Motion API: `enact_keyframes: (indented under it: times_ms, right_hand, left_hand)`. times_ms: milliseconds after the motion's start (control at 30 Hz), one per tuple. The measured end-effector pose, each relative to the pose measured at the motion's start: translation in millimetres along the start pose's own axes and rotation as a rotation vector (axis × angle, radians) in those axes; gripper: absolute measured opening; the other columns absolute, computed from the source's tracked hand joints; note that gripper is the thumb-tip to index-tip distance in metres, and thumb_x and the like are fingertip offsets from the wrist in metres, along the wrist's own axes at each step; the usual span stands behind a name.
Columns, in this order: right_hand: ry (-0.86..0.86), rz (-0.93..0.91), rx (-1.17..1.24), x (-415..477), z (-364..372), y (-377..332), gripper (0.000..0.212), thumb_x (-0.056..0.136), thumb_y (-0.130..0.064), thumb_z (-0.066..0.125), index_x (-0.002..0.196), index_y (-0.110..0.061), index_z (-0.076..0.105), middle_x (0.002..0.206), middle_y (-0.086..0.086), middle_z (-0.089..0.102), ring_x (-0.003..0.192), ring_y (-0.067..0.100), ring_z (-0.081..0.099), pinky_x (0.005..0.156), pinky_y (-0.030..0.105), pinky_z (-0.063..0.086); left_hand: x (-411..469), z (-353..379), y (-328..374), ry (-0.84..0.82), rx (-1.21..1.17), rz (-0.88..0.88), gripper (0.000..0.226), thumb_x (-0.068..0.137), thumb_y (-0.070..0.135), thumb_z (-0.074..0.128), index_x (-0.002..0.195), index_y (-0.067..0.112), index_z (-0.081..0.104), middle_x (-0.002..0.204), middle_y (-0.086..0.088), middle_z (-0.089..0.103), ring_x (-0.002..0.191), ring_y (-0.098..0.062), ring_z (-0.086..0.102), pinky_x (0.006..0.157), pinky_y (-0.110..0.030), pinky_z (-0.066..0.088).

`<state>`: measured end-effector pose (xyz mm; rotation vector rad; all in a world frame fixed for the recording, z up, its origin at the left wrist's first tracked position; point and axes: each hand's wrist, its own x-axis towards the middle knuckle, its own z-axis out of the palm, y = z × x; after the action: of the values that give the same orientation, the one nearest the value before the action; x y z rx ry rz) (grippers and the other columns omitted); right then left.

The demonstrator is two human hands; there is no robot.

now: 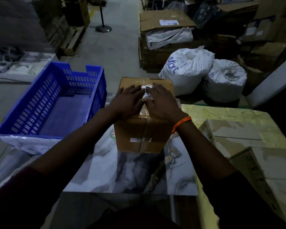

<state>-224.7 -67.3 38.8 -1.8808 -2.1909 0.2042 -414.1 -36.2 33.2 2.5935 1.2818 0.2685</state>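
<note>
A taped brown cardboard box [139, 134] stands on a marble-patterned table [130, 172] in front of me. A white label [147, 92] lies on the box's top, under clear tape. My left hand [127, 101] lies flat on the top, left of the label, fingers straight. My right hand [162, 103] lies flat on the right side of the top, its fingers reaching the label. An orange thread band [182, 123] circles my right wrist. Both thumbs meet near the box's middle seam.
An empty blue slotted plastic crate [40, 116] stands to the left of the box. Two tied white sacks [186, 70] lie on the floor beyond. Flattened cartons [238, 129] lie at the right. Stacked boxes [165, 22] and a pallet line the aisle.
</note>
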Motion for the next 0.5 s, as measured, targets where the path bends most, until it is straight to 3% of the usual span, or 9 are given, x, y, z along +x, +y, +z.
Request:
enact_keyframes:
  times_ms: [133, 500]
  right_hand:
    - [-0.046, 0.018, -0.037, 10, 2, 4, 0.071, 0.096, -0.054, 0.025, 0.158, -0.022, 0.037, 0.165, 0.010, 0.033, 0.152, 0.030, 0.028, 0.123, 0.051, 0.023]
    - [-0.057, 0.012, -0.007, -5, 2, 2, 0.071, 0.097, -0.057, 0.028, 0.160, -0.024, 0.033, 0.168, 0.008, 0.029, 0.156, 0.027, 0.023, 0.126, 0.049, 0.017]
  left_hand:
    - [9, 0, -2, -0.051, 0.068, -0.037, 0.073, 0.098, 0.056, 0.011, 0.163, 0.023, 0.016, 0.171, -0.006, 0.015, 0.158, -0.025, 0.010, 0.125, -0.051, 0.006]
    - [-5, 3, 4, -0.024, 0.058, -0.025, 0.072, 0.099, 0.057, 0.011, 0.163, 0.025, 0.015, 0.171, -0.004, 0.014, 0.158, -0.023, 0.010, 0.125, -0.048, 0.004]
